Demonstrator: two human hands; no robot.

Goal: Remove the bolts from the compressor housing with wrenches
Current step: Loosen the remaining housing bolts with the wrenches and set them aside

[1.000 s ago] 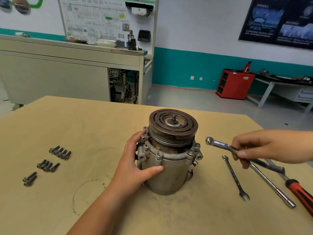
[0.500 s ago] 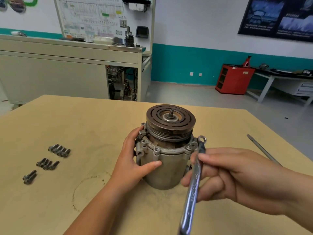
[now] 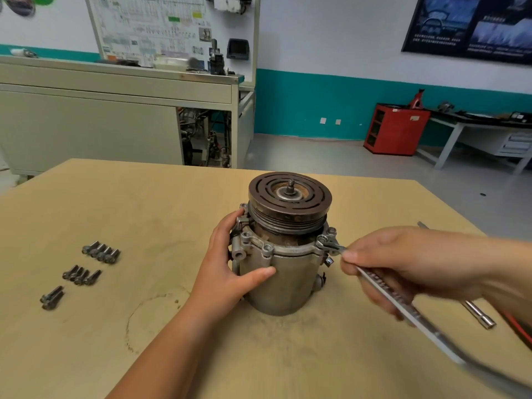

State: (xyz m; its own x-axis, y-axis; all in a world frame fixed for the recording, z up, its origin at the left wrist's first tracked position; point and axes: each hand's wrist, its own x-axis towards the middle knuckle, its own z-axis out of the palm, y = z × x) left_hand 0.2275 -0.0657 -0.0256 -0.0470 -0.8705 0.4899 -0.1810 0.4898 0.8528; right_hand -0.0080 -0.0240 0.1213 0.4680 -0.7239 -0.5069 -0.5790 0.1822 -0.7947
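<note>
On the wooden table (image 3: 86,355), nearest to the camera, is the long end of a flat steel wrench (image 3: 403,309); it runs up and to the left from the lower right corner. The right hand (image 3: 408,266) holds the wrench near its head, with the fingers curled round the shaft. The ring end of the wrench lies against the flange on the right side of the compressor (image 3: 285,283). Whether it sits round a bolt head, I cannot tell.

The compressor stands upright in the middle of the table, with its grooved pulley (image 3: 290,197) on top. The left hand (image 3: 230,269) grips the body from the left: the thumb lies across the front and the fingers go round the back. One bolt (image 3: 331,231) stands in the flange just above the wrench head.

On the left of the table, well apart from the compressor, loose bolts (image 3: 81,275) lie in three small groups. At the right edge lies a thin metal rod (image 3: 479,313).

Behind the table are a grey workbench (image 3: 115,119) and, farther right, a red cabinet (image 3: 395,129).
</note>
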